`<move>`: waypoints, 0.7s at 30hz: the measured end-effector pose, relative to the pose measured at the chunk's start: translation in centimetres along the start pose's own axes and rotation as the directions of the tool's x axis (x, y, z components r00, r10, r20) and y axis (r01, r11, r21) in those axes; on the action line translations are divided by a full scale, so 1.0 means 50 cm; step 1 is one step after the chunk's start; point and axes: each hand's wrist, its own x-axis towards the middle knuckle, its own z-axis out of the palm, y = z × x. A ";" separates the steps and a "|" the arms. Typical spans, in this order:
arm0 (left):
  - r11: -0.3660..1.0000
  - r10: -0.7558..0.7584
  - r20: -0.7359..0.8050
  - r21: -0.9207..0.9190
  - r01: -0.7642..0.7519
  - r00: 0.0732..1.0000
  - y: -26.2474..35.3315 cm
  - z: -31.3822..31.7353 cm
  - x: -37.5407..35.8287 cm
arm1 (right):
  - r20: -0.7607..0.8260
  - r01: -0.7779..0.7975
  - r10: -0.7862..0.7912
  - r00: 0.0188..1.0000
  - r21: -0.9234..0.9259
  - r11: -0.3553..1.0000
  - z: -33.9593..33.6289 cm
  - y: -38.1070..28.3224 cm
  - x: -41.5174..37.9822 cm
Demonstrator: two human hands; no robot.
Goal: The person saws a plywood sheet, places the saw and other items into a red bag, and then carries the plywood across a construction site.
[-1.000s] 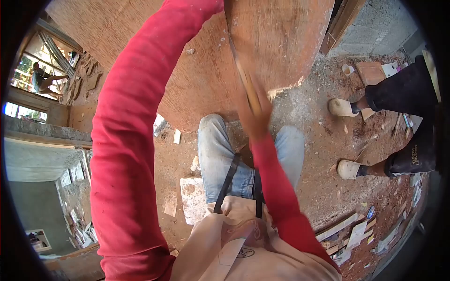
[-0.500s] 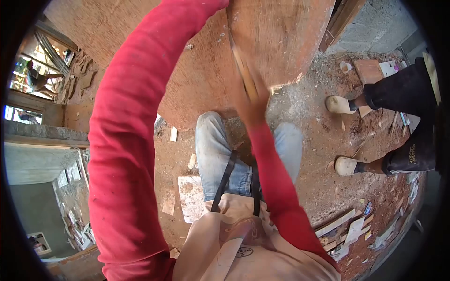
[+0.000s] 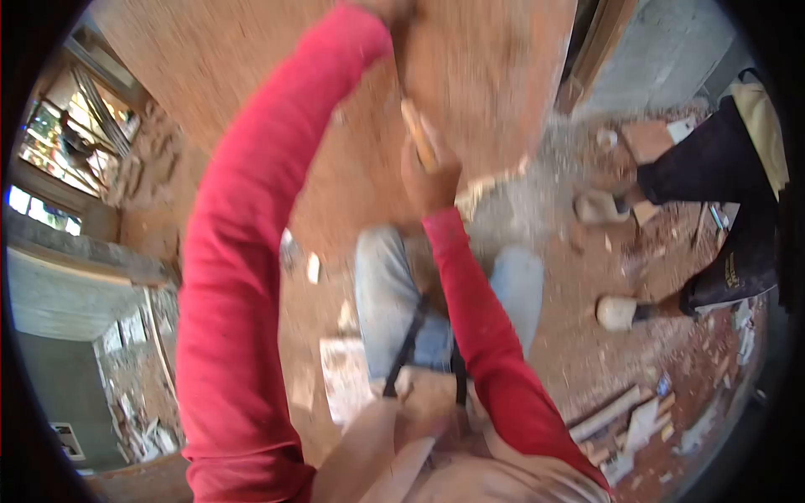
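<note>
A large reddish-brown plywood sheet point(image 3: 251, 84) fills the top of the view, its near edge by my knees. My right hand point(image 3: 433, 176) is closed around the wooden handle of a handsaw point(image 3: 418, 134), whose thin blade is seen almost edge-on. The blade runs up from the handle along a dark line in the sheet. At the top edge of the view, my left hand point(image 3: 394, 8) rests by the far end of that line, blurred and partly cut off, its fingers hidden.
Another person point(image 3: 704, 184) in dark trousers and light shoes stands on the right. Wood scraps point(image 3: 629, 423) litter the floor at lower right. A pale block point(image 3: 342, 377) lies beside my left leg. Farther off at upper left, someone point(image 3: 75, 147) is near an opening.
My right hand has pushed the saw forward, away from my body, across the sheet. The view has shifted, showing a bit more of my left hand.
</note>
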 end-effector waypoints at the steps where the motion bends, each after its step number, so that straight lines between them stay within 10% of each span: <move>1: 0.995 -0.062 0.021 -0.076 0.063 0.998 0.002 0.002 0.003 | -0.065 0.139 -0.144 0.987 -0.077 0.987 0.019 0.027 0.014; 3: 0.987 0.088 -0.125 0.148 -0.069 0.988 -0.017 -0.007 0.002 | -0.099 0.240 -0.255 0.962 -0.140 0.961 0.028 0.038 0.028; 15: 0.995 0.093 -0.085 0.050 -0.089 0.992 -0.014 0.052 -0.017 | -0.057 0.326 -0.358 0.932 -0.297 0.897 0.011 0.065 -0.053; 17: 0.993 0.117 -0.352 0.053 -0.105 0.929 -0.016 0.086 -0.020 | 0.019 0.072 -0.070 0.997 -0.119 0.990 0.003 0.082 -0.065; 21: 0.992 0.116 -0.196 0.080 -0.102 0.974 -0.012 0.016 -0.036 | 0.069 0.052 -0.049 0.996 -0.047 0.998 -0.031 0.049 -0.063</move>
